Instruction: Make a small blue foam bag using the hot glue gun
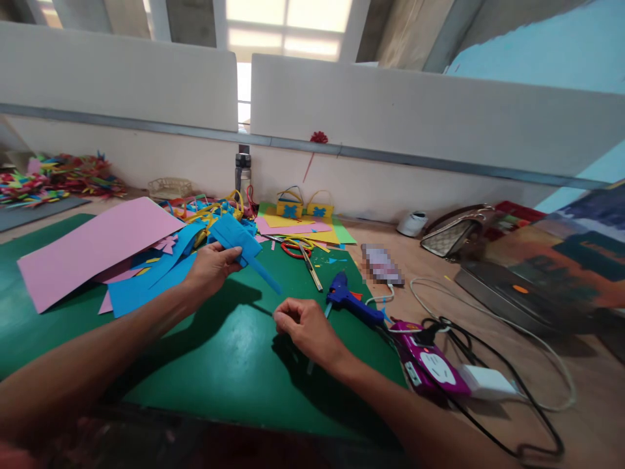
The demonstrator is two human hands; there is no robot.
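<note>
Between the thumb and fingers of my left hand (215, 264) is a blue paper piece (234, 234), raised above the green mat (209, 365). A narrow blue strip (265, 273) sticks out from it toward the lower right. My right hand (307, 329) is closed in a pinch, apart from the blue piece; whatever the fingertips hold, if anything, is too small to see. Just right of that hand lies a blue glue gun (349, 299), its pale glue stick partly hidden behind the hand. Scissors with red handles (295, 249) and a cutter knife (312, 270) rest beyond.
Pink sheets (102, 251) and blue sheets (131, 286) lie left, before a heap of paper strips. Two small yellow paper bags (319, 210) stand at the back. On the right are a phone (382, 264), a purple power strip (432, 365), loose cables and a grey case (502, 296).
</note>
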